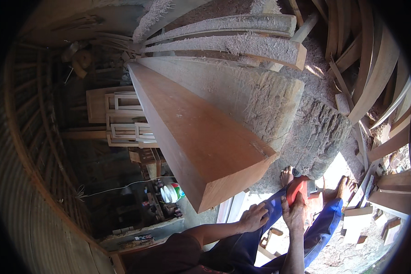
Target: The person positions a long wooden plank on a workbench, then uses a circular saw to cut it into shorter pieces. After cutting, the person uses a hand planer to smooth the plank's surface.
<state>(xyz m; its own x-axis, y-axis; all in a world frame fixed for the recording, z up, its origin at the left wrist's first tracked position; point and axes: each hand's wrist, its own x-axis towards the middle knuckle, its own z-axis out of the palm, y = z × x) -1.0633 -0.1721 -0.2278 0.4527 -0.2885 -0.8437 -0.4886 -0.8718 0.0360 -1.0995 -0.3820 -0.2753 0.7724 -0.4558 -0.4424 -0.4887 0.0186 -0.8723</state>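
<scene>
My right hand [294,213] is closed round the handle of a red power tool [297,191], held low between my legs. A dark round knob and a grey metal part show on the tool; its underside is hidden. My left hand [255,218] lies by my blue-trousered leg, fingers loosely bent and somewhat apart, with nothing in it. Just beyond my hands is the near end of a long, thick reddish-brown timber beam [201,132]. It lies against a rough-faced pale slab [242,86], and neither hand touches it.
Shaving-covered boards [242,43] lie beyond the slab. Curved wood offcuts [374,68] crowd the right side. Smaller scrap blocks [358,223] litter the ground near my bare feet. Wooden frames [128,114] and a white bucket [170,193] stand on the left, near a pale cord [123,186].
</scene>
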